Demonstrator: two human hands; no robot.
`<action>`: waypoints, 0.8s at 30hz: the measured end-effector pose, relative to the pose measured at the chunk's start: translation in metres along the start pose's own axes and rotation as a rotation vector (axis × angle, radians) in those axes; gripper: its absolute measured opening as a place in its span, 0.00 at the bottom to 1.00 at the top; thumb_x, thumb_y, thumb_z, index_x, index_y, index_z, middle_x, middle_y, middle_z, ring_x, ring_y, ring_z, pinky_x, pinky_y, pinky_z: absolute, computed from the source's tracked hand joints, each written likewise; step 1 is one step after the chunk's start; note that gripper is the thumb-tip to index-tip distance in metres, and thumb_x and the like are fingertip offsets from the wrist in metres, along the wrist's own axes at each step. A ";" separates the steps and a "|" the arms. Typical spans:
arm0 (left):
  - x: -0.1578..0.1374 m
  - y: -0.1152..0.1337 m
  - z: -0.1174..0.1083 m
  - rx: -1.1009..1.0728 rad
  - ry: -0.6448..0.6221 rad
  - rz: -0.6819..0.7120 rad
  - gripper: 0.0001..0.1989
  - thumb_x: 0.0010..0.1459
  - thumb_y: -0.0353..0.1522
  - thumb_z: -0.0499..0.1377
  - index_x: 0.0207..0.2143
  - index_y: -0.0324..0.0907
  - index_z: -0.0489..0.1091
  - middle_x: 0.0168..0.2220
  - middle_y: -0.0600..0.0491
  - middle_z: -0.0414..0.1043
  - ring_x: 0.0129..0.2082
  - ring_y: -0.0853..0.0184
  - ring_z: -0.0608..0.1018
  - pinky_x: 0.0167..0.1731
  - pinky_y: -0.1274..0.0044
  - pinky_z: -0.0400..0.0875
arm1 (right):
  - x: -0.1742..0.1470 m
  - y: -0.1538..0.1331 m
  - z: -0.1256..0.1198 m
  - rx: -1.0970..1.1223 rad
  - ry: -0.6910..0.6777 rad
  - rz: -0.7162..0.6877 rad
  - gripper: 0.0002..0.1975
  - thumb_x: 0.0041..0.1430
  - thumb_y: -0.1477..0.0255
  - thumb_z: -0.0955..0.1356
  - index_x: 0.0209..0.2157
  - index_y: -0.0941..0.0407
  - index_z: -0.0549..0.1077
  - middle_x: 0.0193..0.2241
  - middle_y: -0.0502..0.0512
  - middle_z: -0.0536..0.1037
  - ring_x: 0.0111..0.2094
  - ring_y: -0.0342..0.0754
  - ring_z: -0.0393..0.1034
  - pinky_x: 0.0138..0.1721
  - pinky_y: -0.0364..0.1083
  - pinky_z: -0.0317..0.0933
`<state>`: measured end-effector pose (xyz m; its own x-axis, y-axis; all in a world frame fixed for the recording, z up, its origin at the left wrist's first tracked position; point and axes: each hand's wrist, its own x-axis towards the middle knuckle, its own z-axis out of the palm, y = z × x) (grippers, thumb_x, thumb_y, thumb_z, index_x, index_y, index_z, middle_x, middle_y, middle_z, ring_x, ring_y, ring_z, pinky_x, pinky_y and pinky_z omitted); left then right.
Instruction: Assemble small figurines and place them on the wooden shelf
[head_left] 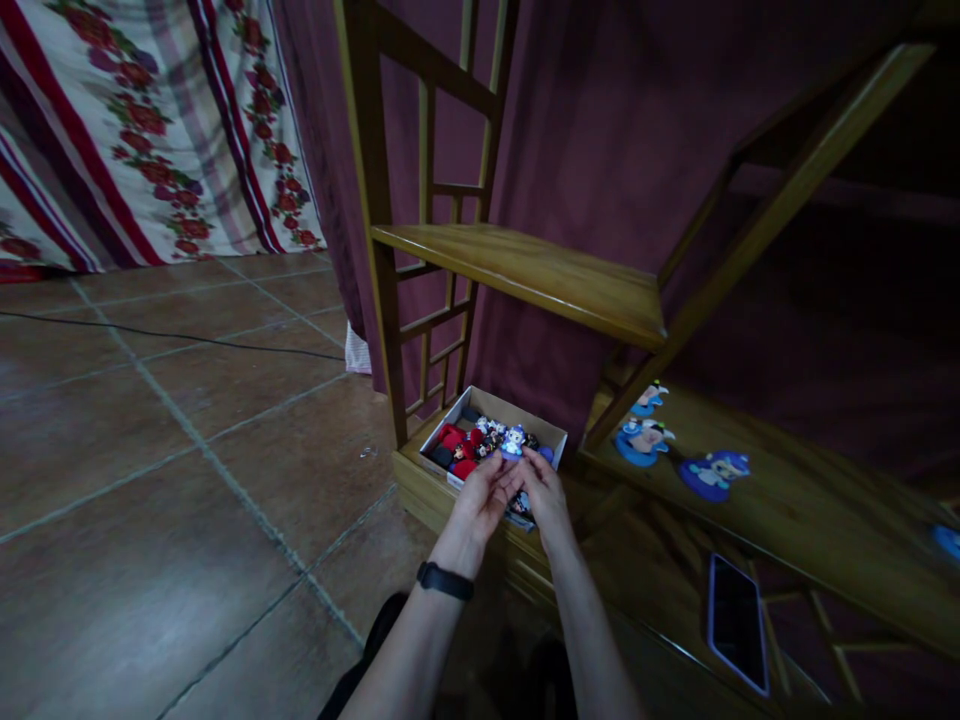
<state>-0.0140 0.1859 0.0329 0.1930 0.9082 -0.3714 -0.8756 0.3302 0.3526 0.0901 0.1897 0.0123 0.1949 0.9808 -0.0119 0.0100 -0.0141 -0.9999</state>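
Left hand [486, 488], right hand [541, 488] both holding purple-white figurine [514, 439] over cardboard box [519, 411]; best gripped lightly, base-first, upright.

figurines [454, 437] in box [547, 435] | box on cabinet [420, 495] | phone [736, 622] right of box

The figurine [513, 440] I hold looks like smooth plastic with a slight sheen; the box [552, 437] by it is matt card. My wristband [445, 580] looks dull and rubbery. The shelf [525, 265] is varnished wood, glossy along its front edge, the floor [135, 620] smooth tile with a soft gleam, the curtain [157, 130] matt cloth, the phone [737, 620] slick and glassy.
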 end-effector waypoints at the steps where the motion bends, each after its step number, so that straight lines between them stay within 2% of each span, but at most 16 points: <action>1: 0.000 0.000 0.000 -0.004 -0.010 0.009 0.04 0.55 0.27 0.57 0.34 0.34 0.69 0.32 0.45 0.74 0.33 0.66 0.77 0.37 0.74 0.73 | -0.001 -0.001 0.000 0.004 0.004 -0.004 0.22 0.48 0.60 0.67 0.46 0.51 0.73 0.45 0.53 0.76 0.47 0.53 0.68 0.48 0.50 0.62; 8: 0.000 -0.001 0.000 -0.028 -0.047 0.044 0.04 0.52 0.23 0.59 0.33 0.35 0.69 0.34 0.46 0.74 0.34 0.66 0.78 0.40 0.73 0.73 | -0.003 -0.005 -0.001 0.000 0.031 -0.013 0.21 0.48 0.60 0.67 0.45 0.50 0.73 0.43 0.51 0.77 0.47 0.53 0.69 0.47 0.50 0.63; 13: -0.001 -0.001 0.001 0.007 -0.094 0.053 0.13 0.50 0.19 0.58 0.40 0.36 0.68 0.37 0.46 0.74 0.35 0.68 0.78 0.41 0.75 0.73 | -0.004 -0.004 0.000 -0.003 0.041 0.005 0.21 0.48 0.59 0.67 0.45 0.50 0.73 0.43 0.52 0.77 0.47 0.53 0.69 0.47 0.51 0.64; 19: -0.003 -0.003 0.003 0.029 -0.059 0.114 0.20 0.47 0.17 0.59 0.44 0.38 0.68 0.35 0.49 0.75 0.34 0.68 0.78 0.42 0.74 0.72 | -0.006 -0.007 0.001 0.006 0.010 0.012 0.23 0.48 0.57 0.67 0.46 0.50 0.73 0.43 0.52 0.77 0.47 0.54 0.69 0.45 0.50 0.64; 24: -0.004 -0.003 0.004 0.045 -0.036 0.134 0.20 0.47 0.18 0.60 0.43 0.39 0.68 0.33 0.50 0.75 0.33 0.69 0.78 0.41 0.75 0.72 | -0.006 -0.009 0.000 0.013 -0.031 0.003 0.23 0.47 0.57 0.68 0.46 0.49 0.72 0.44 0.52 0.76 0.48 0.54 0.68 0.46 0.50 0.64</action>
<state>-0.0099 0.1826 0.0369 0.0923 0.9531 -0.2882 -0.8741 0.2162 0.4349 0.0886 0.1836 0.0212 0.1641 0.9863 -0.0154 -0.0035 -0.0151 -0.9999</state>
